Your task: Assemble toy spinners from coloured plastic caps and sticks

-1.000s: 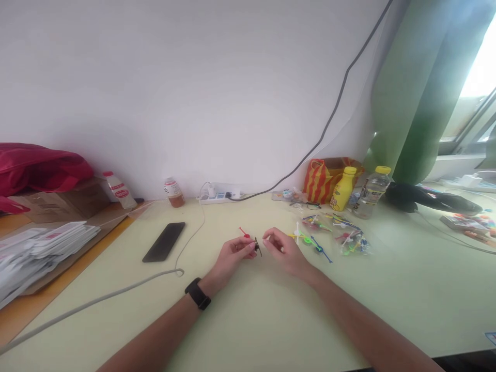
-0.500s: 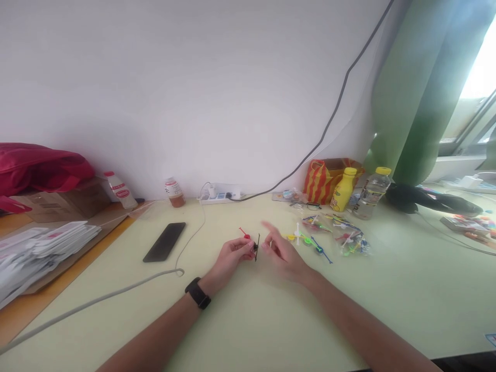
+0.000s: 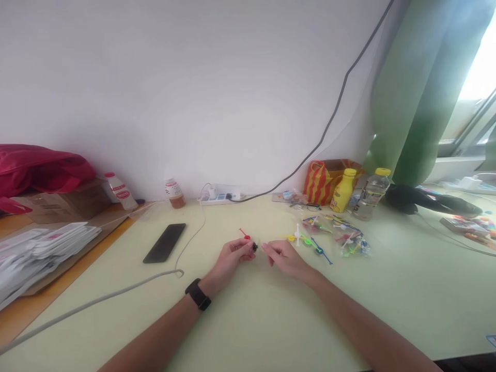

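Observation:
My left hand (image 3: 234, 252) pinches a small black plastic arrow spinner (image 3: 254, 247) between thumb and fingers. Its long pointer does not show clearly now. Just right of it is my right hand (image 3: 284, 257), thumb and index finger closed together, a small gap from the black piece; nothing shows in it. Beyond my left fingertips lies a red spinner (image 3: 247, 236). To the right of my right hand a white spinner (image 3: 297, 235), a yellow one (image 3: 290, 238), a green one (image 3: 307, 241) and a blue one (image 3: 321, 250) lie in a row.
Clear bags of spinners (image 3: 353, 243) lie farther right, before a yellow bottle (image 3: 343, 191) and a clear bottle (image 3: 371, 194). A phone (image 3: 165, 243) and a white cable (image 3: 116, 293) are on the left. A power strip (image 3: 220, 193) sits against the wall.
The black pointer, upright and plain before, no longer shows clearly. My right index finger, raised and blurred before, has come down and curled against the thumb. My left hand has stayed put.

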Action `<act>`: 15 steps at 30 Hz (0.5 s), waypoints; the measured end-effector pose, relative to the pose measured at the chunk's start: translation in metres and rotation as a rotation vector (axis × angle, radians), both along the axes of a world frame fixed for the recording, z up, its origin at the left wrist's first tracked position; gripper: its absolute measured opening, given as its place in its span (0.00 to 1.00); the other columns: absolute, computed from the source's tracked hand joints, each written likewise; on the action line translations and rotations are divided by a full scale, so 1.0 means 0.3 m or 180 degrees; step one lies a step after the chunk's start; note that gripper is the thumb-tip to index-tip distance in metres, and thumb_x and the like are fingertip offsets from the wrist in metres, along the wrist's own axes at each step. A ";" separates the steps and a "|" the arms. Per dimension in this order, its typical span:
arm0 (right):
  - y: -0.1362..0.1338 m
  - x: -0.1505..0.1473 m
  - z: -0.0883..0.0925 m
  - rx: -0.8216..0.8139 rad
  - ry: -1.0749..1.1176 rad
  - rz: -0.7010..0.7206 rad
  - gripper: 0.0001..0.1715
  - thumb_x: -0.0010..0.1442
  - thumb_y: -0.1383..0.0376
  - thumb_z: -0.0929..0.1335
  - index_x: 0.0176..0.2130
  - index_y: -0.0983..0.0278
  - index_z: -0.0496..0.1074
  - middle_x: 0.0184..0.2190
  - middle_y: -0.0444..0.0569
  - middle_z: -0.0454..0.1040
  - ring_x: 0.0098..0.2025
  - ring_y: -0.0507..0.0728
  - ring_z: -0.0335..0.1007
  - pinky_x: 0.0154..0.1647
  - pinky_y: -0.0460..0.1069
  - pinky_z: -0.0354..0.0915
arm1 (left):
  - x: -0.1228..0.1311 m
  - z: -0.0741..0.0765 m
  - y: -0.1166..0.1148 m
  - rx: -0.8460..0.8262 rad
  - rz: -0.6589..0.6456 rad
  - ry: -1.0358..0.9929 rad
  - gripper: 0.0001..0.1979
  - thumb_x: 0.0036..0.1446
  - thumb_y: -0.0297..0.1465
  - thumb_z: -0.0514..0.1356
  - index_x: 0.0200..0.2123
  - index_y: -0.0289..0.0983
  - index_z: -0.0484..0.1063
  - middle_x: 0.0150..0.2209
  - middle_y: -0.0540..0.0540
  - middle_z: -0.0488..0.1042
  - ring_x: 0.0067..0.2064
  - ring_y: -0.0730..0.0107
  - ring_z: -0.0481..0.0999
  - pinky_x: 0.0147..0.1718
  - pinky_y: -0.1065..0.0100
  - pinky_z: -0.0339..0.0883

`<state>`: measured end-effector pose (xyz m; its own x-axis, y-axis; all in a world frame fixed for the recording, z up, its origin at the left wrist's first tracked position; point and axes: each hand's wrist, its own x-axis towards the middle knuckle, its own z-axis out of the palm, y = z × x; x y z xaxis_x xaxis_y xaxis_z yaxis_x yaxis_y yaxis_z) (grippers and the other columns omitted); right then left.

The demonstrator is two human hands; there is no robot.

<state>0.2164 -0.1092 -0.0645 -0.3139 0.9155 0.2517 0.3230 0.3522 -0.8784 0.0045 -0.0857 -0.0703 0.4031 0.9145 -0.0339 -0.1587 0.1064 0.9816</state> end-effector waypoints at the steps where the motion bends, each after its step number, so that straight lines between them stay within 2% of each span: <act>1: -0.001 -0.001 0.000 0.0014 -0.0005 -0.0014 0.37 0.71 0.45 0.59 0.18 0.63 0.67 0.18 0.42 0.60 0.22 0.51 0.56 0.29 0.49 0.55 | 0.000 0.000 0.001 -0.0029 -0.0011 -0.0034 0.14 0.60 0.41 0.69 0.38 0.35 0.81 0.38 0.43 0.77 0.38 0.69 0.74 0.43 0.67 0.69; 9: 0.006 0.005 0.002 0.0097 0.0103 -0.0130 0.36 0.71 0.47 0.60 0.19 0.62 0.67 0.20 0.43 0.62 0.25 0.52 0.59 0.32 0.49 0.57 | -0.005 -0.002 0.011 -0.0393 0.0044 -0.0278 0.16 0.60 0.43 0.68 0.40 0.35 0.81 0.40 0.41 0.79 0.37 0.70 0.73 0.42 0.69 0.67; 15: 0.001 0.006 0.010 0.0144 0.0273 -0.0310 0.34 0.71 0.47 0.60 0.21 0.63 0.67 0.22 0.44 0.63 0.27 0.53 0.59 0.32 0.49 0.56 | -0.006 0.001 0.012 -0.0358 0.0020 -0.0283 0.16 0.61 0.44 0.67 0.38 0.35 0.81 0.38 0.42 0.78 0.37 0.71 0.71 0.41 0.68 0.65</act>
